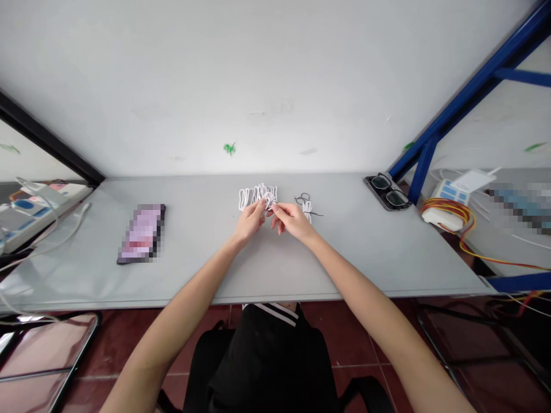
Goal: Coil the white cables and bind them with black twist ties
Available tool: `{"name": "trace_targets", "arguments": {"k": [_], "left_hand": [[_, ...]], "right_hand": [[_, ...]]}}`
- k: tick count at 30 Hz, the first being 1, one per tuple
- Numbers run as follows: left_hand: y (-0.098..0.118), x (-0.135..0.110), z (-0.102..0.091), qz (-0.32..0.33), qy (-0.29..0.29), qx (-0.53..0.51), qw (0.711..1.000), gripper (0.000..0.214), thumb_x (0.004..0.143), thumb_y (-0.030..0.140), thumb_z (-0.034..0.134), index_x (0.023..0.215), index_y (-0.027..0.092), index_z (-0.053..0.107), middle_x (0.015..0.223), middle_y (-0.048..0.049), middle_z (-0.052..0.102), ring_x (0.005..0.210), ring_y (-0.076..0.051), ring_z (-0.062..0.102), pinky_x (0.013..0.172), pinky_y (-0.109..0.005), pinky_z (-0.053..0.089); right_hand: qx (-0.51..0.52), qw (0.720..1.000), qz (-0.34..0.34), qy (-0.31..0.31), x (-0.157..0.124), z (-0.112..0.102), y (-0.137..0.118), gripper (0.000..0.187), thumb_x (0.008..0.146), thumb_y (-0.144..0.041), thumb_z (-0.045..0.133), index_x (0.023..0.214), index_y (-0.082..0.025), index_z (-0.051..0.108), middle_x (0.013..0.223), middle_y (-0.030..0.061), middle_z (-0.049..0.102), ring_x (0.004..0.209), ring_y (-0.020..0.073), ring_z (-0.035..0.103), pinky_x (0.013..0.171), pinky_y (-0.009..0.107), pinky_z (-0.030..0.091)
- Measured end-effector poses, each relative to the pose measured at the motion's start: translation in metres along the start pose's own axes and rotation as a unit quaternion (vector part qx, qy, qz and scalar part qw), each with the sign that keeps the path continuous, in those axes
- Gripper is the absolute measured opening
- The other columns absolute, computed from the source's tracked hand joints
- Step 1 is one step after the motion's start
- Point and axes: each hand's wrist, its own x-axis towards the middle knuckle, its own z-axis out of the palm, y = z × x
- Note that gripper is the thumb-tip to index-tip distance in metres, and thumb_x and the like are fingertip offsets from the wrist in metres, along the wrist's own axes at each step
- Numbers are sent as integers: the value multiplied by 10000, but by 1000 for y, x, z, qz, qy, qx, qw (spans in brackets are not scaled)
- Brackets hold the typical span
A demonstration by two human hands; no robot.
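Note:
A bundle of looped white cable (257, 197) lies on the grey table (353, 252) near the wall. My left hand (250, 220) pinches the bundle from the left, fingers closed on the cable. My right hand (291, 219) meets it from the right, its fingers also pinched on the cable's end at the middle. Just right of my right hand lies a second small white cable with a thin black twist tie (307, 205).
A phone (142, 233) lies face up at the table's left. Black glasses on a dark case (388, 192) rest at the back right beside a blue frame post (424, 155). Power strips and coloured wires (447, 211) sit on the neighbouring tables.

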Motion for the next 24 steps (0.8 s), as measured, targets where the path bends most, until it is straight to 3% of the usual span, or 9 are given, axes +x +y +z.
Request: {"name": "trace_targets", "arguments": {"k": [6, 11, 15, 20, 24], "left_hand": [[-2, 2, 3, -20, 4, -66, 998, 459, 861, 627, 528, 754, 210, 370, 587, 71, 280, 450, -48, 219, 410, -181, 147], [-5, 4, 1, -8, 14, -57, 998, 450, 883, 601, 505, 722, 207, 357, 553, 79, 275, 439, -48, 220, 400, -164, 168], [-4, 4, 3, 18, 61, -20, 998, 474, 880, 582, 519, 670, 200, 335, 559, 72, 263, 458, -46, 268, 411, -162, 200], [-2, 3, 2, 17, 74, 10, 997, 509, 894, 569, 499, 616, 199, 288, 544, 66, 238, 456, -46, 257, 421, -179, 207], [-2, 2, 0, 6, 67, 46, 997, 547, 905, 581, 468, 564, 198, 277, 509, 58, 234, 445, -48, 236, 422, -201, 200]], "right_hand": [[-98, 992, -79, 1, -3, 0, -4, 427, 918, -547, 481, 702, -191, 573, 646, 3, 628, 476, 110, 527, 516, 257, 428], [-231, 964, -130, 22, -5, 0, -4, 336, 958, -376, 441, 698, -206, 571, 582, -19, 574, 477, 108, 461, 544, 251, 361], [-348, 922, -163, 48, -5, 2, -1, 258, 965, -285, 412, 826, -218, 619, 617, -2, 606, 505, 126, 483, 562, 259, 306], [-516, 843, -137, 64, -4, 9, 3, 241, 937, -185, 392, 906, -189, 631, 644, 64, 656, 512, 170, 531, 541, 286, 251], [-565, 814, -122, 58, -7, 15, 0, 263, 889, -88, 383, 962, -148, 629, 676, 115, 689, 525, 180, 560, 528, 291, 267]]}}
